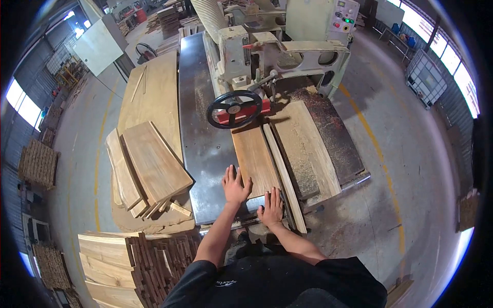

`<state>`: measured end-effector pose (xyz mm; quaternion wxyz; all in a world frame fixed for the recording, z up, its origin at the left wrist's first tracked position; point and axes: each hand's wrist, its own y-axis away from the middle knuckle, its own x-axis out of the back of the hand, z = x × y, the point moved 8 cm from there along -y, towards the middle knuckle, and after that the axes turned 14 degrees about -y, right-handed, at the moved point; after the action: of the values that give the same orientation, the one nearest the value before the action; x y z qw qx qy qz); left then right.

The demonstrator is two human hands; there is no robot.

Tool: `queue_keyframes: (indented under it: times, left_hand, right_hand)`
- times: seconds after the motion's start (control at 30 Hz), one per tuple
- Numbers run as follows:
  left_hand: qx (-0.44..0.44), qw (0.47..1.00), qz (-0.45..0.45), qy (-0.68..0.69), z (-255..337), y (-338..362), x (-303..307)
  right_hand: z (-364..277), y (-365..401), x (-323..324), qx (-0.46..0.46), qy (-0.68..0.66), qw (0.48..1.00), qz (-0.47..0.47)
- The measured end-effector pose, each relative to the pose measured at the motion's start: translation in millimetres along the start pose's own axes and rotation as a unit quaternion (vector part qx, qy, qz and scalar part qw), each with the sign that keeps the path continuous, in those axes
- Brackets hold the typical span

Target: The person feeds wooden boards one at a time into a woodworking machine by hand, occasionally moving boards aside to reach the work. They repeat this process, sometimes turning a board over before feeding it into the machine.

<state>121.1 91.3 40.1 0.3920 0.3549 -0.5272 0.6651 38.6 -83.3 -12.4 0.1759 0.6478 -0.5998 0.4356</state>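
Note:
A wooden board (255, 156) lies flat on the steel saw table (205, 149), its far end under the black handwheel (234, 109) and red guard (242, 114) of a large machine. My left hand (236, 188) is open, fingers spread, along the board's left edge near its close end. At the board's near end, my right hand (272, 207) lies open with fingers stretched forward. A long narrow wooden strip (285, 182) runs just right of the board and my right hand. Neither hand is wrapped around anything.
Sawdust covers a wide plank (308, 149) on the right. Cut boards (151, 161) are piled on a plywood sheet (149, 102) at left, above a large board stack (110, 267). A control panel (343, 19) with a green light stands behind the machine.

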Motion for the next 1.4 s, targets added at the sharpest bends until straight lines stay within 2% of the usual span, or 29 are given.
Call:
queue_keyframes:
  times: [1.4]
  left_hand:
    - [0.002, 0.999, -0.034, -0.002, 1, 0, -4]
  right_hand:
    - [-6, -4, 10, 0.006, -0.003, 1.000, 0.006]
